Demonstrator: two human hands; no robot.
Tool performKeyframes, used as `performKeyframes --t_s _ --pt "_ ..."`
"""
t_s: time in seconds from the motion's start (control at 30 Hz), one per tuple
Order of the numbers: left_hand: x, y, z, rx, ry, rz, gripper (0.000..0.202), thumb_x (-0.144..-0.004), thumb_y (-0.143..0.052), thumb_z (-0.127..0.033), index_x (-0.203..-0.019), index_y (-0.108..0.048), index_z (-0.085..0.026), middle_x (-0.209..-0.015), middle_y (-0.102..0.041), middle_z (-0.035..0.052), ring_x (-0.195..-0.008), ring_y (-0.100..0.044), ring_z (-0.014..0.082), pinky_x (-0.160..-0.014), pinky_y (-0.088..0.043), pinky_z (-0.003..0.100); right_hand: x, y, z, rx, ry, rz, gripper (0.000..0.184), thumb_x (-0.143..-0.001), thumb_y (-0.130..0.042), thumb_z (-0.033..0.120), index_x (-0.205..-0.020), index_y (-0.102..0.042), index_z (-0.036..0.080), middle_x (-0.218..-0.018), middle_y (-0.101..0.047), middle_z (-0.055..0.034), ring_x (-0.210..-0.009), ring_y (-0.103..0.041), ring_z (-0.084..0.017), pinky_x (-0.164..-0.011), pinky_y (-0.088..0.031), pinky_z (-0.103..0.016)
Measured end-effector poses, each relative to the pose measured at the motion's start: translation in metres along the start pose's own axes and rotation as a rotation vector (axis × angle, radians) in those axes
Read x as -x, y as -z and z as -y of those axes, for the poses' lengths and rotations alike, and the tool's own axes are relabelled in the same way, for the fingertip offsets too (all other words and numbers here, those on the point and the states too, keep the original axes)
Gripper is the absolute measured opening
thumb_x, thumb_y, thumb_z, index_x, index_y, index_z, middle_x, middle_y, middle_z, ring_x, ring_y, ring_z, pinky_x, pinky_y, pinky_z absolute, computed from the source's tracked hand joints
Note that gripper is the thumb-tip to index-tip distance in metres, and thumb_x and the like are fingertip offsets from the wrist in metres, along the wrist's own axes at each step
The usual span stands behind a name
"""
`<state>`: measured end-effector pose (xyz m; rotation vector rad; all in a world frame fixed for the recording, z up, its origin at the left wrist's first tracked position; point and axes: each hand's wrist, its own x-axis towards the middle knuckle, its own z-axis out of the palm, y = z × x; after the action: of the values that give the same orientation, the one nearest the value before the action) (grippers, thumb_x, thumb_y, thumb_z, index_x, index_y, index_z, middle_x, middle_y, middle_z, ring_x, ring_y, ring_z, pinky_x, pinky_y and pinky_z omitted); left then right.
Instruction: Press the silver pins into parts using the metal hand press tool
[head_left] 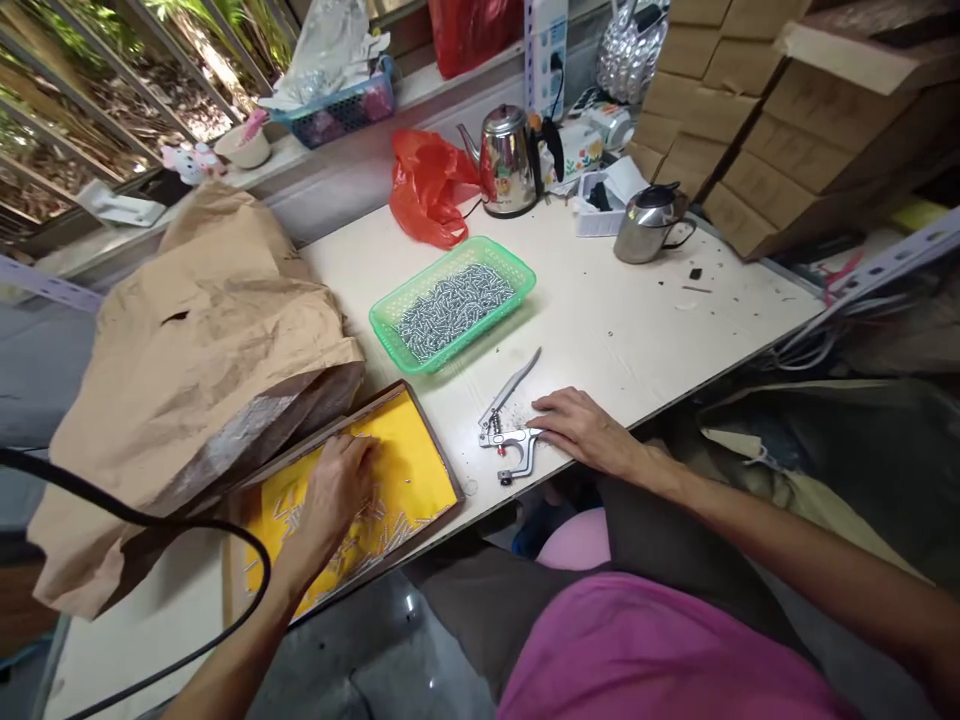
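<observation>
On a pale worktable below a barred window, with the left hand angled down into a yellow-lined tray among loose metal pins, fingertips bunched; impossible to tell whether holding one. With the right hand palm-down, fingers loosely curved at the handle of silver spring-loaded pliers lying on the tabletop. Backed by a green basket, a steel kettle and stacked cardboard boxes.
</observation>
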<state>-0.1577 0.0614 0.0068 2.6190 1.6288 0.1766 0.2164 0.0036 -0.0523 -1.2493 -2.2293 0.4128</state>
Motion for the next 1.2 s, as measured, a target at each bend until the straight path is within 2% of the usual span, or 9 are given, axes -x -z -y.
performKeyframes --t_s 0.07,0.17,0.3,0.4,0.47,0.57,0.67,0.87,1.2 --pt "-0.002 0.000 -0.025 0.073 0.057 -0.081 0.025 -0.092 -0.045 -0.032 -0.095 -0.067 -0.020 -0.094 -0.070 0.0063 -0.084 -0.063 0.0202 -0.075 -0.047 0.029 0.000 0.000 -0.001 -0.003 0.012 0.011 0.024 -0.095 -0.050 0.029 -0.111 -0.066 0.021 -0.117 -0.060 -0.0102 -0.110 -0.050 -0.023 -0.091 -0.044 -0.041" --pt "-0.007 -0.003 -0.051 0.077 0.161 -0.074 0.025 -0.091 -0.047 -0.032 -0.098 -0.069 -0.022 -0.099 -0.071 0.0052 -0.083 -0.066 0.0194 -0.069 -0.046 0.028 -0.001 0.002 -0.001 0.006 0.019 0.036 0.025 -0.096 -0.047 0.029 -0.111 -0.066 0.020 -0.118 -0.060 -0.0104 -0.110 -0.050 -0.023 -0.091 -0.043 -0.040" --pt "-0.010 0.001 -0.049 0.091 0.414 -0.080 0.023 -0.084 -0.052 -0.025 -0.093 -0.071 -0.018 -0.096 -0.073 0.0086 -0.085 -0.067 0.0224 -0.072 -0.047 0.029 -0.002 0.001 -0.001 0.008 0.008 0.046 0.024 -0.097 -0.047 0.029 -0.109 -0.066 0.020 -0.117 -0.060 -0.0106 -0.108 -0.049 -0.023 -0.088 -0.042 -0.038" --pt "-0.005 0.011 -0.066 0.335 0.586 -0.121 0.024 -0.080 -0.057 -0.030 -0.092 -0.071 -0.016 -0.088 -0.073 0.0074 -0.072 -0.067 0.0191 -0.064 -0.049 0.027 -0.003 0.001 -0.001 0.012 0.002 0.064 0.023 -0.096 -0.048 0.028 -0.108 -0.067 0.019 -0.116 -0.060 -0.0099 -0.107 -0.048 -0.023 -0.087 -0.040 -0.036" --pt "-0.003 0.013 -0.096 0.592 0.655 -0.060 0.028 -0.078 -0.061 -0.036 -0.094 -0.071 -0.016 -0.076 -0.071 0.0043 -0.057 -0.062 0.0147 -0.052 -0.045 0.024 -0.005 0.003 -0.001 0.035 0.011 0.094 0.022 -0.095 -0.050 0.028 -0.106 -0.068 0.020 -0.114 -0.061 -0.0092 -0.106 -0.048 -0.023 -0.086 -0.038 -0.034" --pt "-0.008 0.005 -0.147 0.909 0.730 0.121 0.027 -0.072 -0.068 -0.037 -0.086 -0.069 -0.014 -0.052 -0.059 -0.0021 -0.042 -0.050 0.0094 -0.041 -0.036 0.020 -0.010 0.011 -0.004 0.122 0.005 0.136 0.021 -0.094 -0.053 0.030 -0.102 -0.070 0.022 -0.102 -0.062 -0.0079 -0.098 -0.047 -0.023 -0.080 -0.036 -0.034" --pt "-0.017 -0.011 -0.173 1.074 0.802 0.222 0.026 -0.067 -0.074 -0.035 -0.077 -0.066 -0.011 -0.044 -0.051 -0.0050 -0.035 -0.040 0.0056 -0.037 -0.030 0.019 -0.015 0.019 -0.008 0.205 -0.009 0.161 0.019 -0.092 -0.055 0.031 -0.098 -0.072 0.023 -0.092 -0.061 -0.0077 -0.091 -0.045 -0.023 -0.074 -0.032 -0.033" --pt "-0.027 -0.031 -0.174 1.186 0.828 0.344 0.035 -0.064 -0.077 -0.042 -0.063 -0.060 -0.012 -0.041 -0.048 -0.0051 -0.034 -0.036 0.0042 -0.036 -0.024 0.019 -0.017 0.020 -0.016 0.233 0.060 0.181 0.018 -0.093 -0.055 0.030 -0.095 -0.071 0.022 -0.090 -0.060 -0.0073 -0.089 -0.044 -0.021 -0.073 -0.029 -0.032" --pt "-0.038 -0.026 -0.170 1.103 0.860 0.560 0.033 -0.063 -0.078 -0.041 -0.066 -0.064 -0.011 -0.039 -0.046 -0.0058 -0.034 -0.036 0.0045 -0.038 -0.025 0.020 -0.016 0.017 -0.019 0.244 0.081 0.173 0.013 -0.092 -0.057 0.029 -0.091 -0.068 0.021 -0.088 -0.059 -0.0058 -0.087 -0.044 -0.021 -0.071 -0.026 -0.032"
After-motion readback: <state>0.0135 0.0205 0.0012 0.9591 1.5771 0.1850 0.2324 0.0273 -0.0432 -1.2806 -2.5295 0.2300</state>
